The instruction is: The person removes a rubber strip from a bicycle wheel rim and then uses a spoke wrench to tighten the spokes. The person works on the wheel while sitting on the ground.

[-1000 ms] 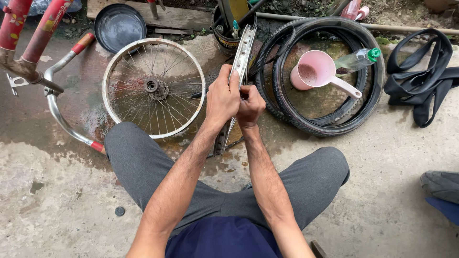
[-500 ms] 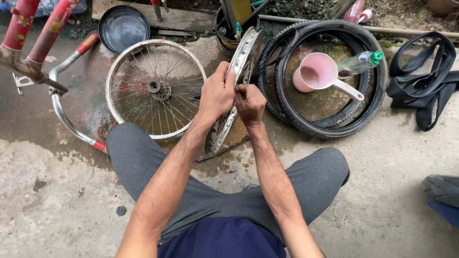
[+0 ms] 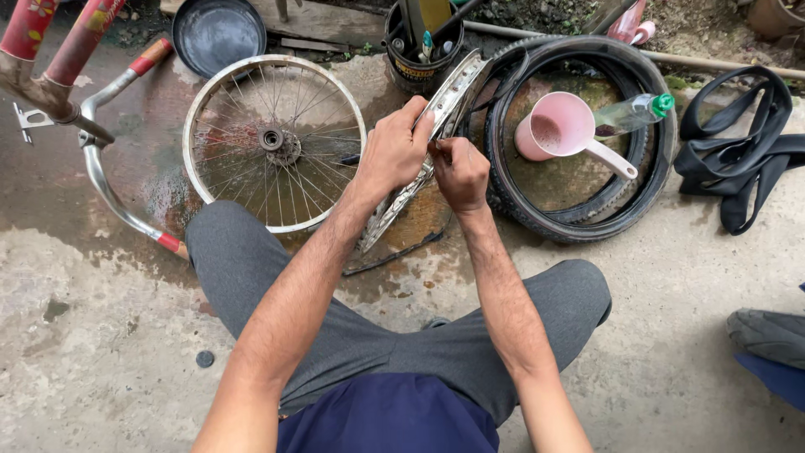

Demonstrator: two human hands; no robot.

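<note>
From the head view, the left hand [image 3: 392, 155] is clamped around an upright bare wheel rim [image 3: 457, 96], just right of the flat spoked wheel [image 3: 275, 143]. The right hand [image 3: 459, 172] pinches closed at the rim's edge, touching the left; the rim runs from near the knees up toward the tool bucket [image 3: 422, 50].

The left hand [image 3: 392, 155] and right hand [image 3: 459, 172] cover the middle of the rim [image 3: 453, 96] and whatever the fingers pinch, the top edge crops the pan [image 3: 218, 33] and bucket [image 3: 423, 50], and the right edge crops a shoe [image 3: 771, 335].
</note>
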